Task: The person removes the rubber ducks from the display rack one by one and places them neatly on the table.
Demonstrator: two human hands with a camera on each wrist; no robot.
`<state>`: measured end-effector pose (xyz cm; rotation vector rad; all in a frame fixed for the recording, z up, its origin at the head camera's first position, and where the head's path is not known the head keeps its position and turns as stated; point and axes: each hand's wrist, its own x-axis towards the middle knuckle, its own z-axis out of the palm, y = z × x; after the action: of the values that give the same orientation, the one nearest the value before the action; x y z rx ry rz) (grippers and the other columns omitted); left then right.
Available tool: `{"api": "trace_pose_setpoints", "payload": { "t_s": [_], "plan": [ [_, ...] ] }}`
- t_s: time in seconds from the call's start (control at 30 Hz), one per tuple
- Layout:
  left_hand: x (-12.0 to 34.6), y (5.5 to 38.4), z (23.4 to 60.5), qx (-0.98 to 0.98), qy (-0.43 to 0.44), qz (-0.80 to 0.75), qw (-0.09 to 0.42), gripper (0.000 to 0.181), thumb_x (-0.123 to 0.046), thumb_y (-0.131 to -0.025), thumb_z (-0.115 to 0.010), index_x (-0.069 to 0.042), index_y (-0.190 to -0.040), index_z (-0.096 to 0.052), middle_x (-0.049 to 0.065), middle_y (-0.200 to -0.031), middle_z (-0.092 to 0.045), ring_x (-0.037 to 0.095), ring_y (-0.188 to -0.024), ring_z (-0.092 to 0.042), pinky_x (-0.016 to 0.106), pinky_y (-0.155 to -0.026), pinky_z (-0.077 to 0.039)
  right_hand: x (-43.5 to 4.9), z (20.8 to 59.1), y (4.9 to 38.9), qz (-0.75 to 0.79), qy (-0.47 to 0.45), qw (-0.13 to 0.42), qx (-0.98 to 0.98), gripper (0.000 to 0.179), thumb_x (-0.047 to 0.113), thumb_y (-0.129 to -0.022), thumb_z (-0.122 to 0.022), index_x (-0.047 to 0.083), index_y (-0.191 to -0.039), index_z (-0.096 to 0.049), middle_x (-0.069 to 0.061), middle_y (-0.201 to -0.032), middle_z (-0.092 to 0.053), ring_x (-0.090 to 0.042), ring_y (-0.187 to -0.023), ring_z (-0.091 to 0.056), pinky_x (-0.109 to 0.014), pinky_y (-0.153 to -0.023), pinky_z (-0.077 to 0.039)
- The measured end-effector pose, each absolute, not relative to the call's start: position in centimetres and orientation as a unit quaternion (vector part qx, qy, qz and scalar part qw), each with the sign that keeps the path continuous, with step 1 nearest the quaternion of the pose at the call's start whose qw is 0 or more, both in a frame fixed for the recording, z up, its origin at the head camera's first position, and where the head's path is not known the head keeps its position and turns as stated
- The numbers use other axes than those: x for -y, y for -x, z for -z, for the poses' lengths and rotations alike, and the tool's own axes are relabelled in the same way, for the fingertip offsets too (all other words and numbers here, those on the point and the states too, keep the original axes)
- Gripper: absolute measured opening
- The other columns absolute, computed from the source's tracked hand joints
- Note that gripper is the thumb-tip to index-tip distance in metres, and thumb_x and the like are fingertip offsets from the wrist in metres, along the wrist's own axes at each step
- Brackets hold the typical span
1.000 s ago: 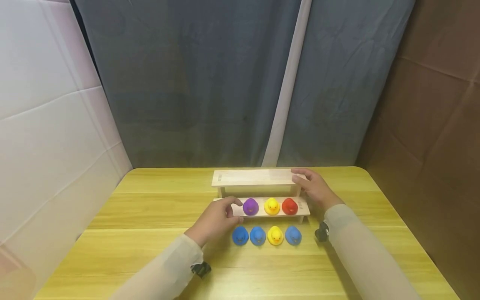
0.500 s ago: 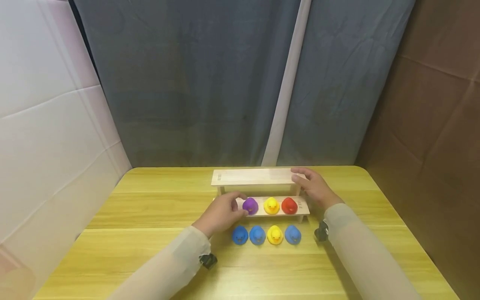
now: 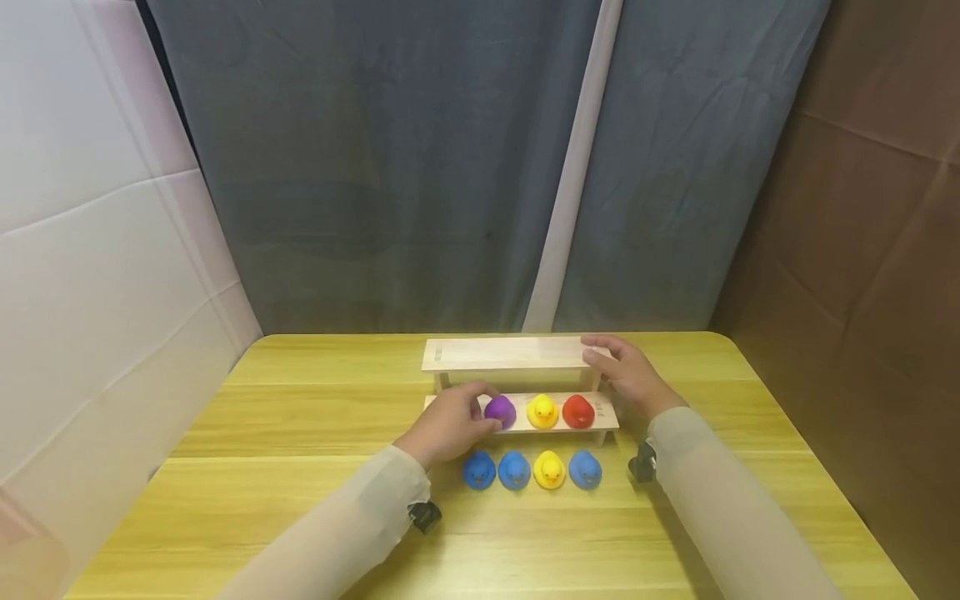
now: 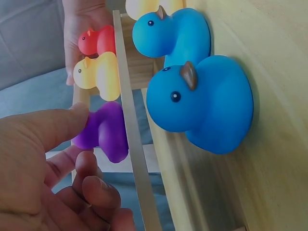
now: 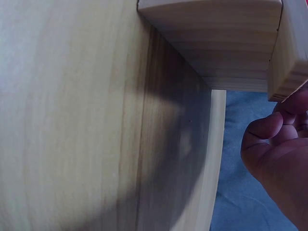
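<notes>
In the head view my left hand [image 3: 450, 423] is at the left end of the lower tier of a two-tier wooden stand [image 3: 480, 354]. Its thumb and index finger pinch a purple rubber duck [image 4: 108, 132], which sits on that tier. Beside it on the same board are a yellow duck [image 3: 542, 410] and a red duck [image 3: 578, 412]. My right hand [image 3: 633, 379] grips the right end of the upper tier, thumb toward the front edge; in the right wrist view its fingers are curled and partly cut off by the frame.
A row of ducks lies before the stand: two blue ducks [image 3: 497, 471] at left, a yellow duck [image 3: 550, 470], and another blue duck [image 3: 585, 469]. The wooden table [image 3: 300, 417] meets a grey curtain [image 3: 375, 167] behind. White and brown cloth walls flank it.
My left hand has moved right and slightly up, and its thumb and index finger have closed around the purple duck. The right hand has stayed on the stand's end.
</notes>
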<state>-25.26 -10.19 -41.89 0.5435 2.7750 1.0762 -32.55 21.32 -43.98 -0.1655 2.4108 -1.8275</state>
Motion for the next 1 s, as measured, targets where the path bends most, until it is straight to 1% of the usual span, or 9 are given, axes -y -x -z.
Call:
{"api": "trace_pose_setpoints", "payload": {
  "t_s": [0.17, 0.27, 0.5, 0.67, 0.83, 1.0],
  "plan": [
    [10.0, 25.3, 42.0, -0.919, -0.18, -0.347, 0.055, 0.034, -0.029, -0.087, -0.073, -0.022, -0.118, -0.063, 0.001, -0.072, -0.056, 0.016, -0.06, -0.051, 0.031, -0.054, -0.046, -21.3, 44.0, 32.6, 0.605, 0.057, 0.061, -0.792, 0.053, 0.042, -0.091, -0.067, 0.02, -0.137, -0.054, -0.008, -0.144, -0.046, -0.033, -0.13, -0.045, -0.054, -0.109, -0.032],
    [9.9, 25.2, 41.9, -0.919, -0.184, -0.345, 0.052, 0.032, -0.028, -0.087, -0.073, -0.021, -0.117, -0.063, 0.001, -0.072, -0.056, 0.016, -0.06, -0.051, 0.032, -0.054, -0.046, -21.3, 44.0, 32.6, 0.604, 0.054, 0.062, -0.793, 0.054, 0.044, -0.09, -0.067, 0.021, -0.137, -0.054, -0.007, -0.145, -0.045, -0.033, -0.13, -0.045, -0.054, -0.109, -0.032],
    [9.9, 25.1, 41.9, -0.921, -0.184, -0.341, 0.049, 0.03, -0.029, -0.087, -0.073, -0.023, -0.115, -0.063, 0.001, -0.073, -0.056, 0.016, -0.062, -0.052, 0.032, -0.055, -0.046, -21.2, 44.0, 32.6, 0.606, 0.049, 0.062, -0.791, 0.054, 0.047, -0.087, -0.069, 0.024, -0.134, -0.056, -0.004, -0.142, -0.047, -0.032, -0.126, -0.048, -0.052, -0.107, -0.036],
    [10.0, 24.8, 41.7, -0.919, -0.184, -0.345, 0.046, 0.03, -0.028, -0.087, -0.074, -0.023, -0.114, -0.064, 0.001, -0.072, -0.056, 0.016, -0.062, -0.052, 0.031, -0.055, -0.046, -21.4, 44.3, 32.7, 0.605, 0.047, 0.065, -0.792, 0.054, 0.047, -0.088, -0.068, 0.024, -0.135, -0.055, -0.004, -0.142, -0.047, -0.032, -0.127, -0.047, -0.052, -0.108, -0.034],
    [10.2, 24.2, 41.5, -0.915, -0.194, -0.351, 0.041, 0.027, -0.027, -0.085, -0.075, -0.023, -0.109, -0.064, 0.0, -0.07, -0.055, 0.015, -0.06, -0.05, 0.031, -0.052, -0.045, -21.4, 44.4, 32.8, 0.609, 0.046, 0.07, -0.789, 0.052, 0.045, -0.089, -0.068, 0.024, -0.135, -0.055, -0.005, -0.142, -0.048, -0.032, -0.127, -0.047, -0.052, -0.109, -0.033],
    [10.5, 23.4, 41.4, -0.912, -0.201, -0.354, 0.045, 0.025, -0.026, -0.084, -0.077, -0.024, -0.105, -0.063, -0.001, -0.07, -0.054, 0.014, -0.059, -0.049, 0.03, -0.052, -0.044, -21.4, 44.4, 32.7, 0.61, 0.044, 0.069, -0.788, 0.054, 0.047, -0.088, -0.068, 0.025, -0.135, -0.055, -0.004, -0.142, -0.047, -0.032, -0.127, -0.047, -0.053, -0.109, -0.033]
  ]
}}
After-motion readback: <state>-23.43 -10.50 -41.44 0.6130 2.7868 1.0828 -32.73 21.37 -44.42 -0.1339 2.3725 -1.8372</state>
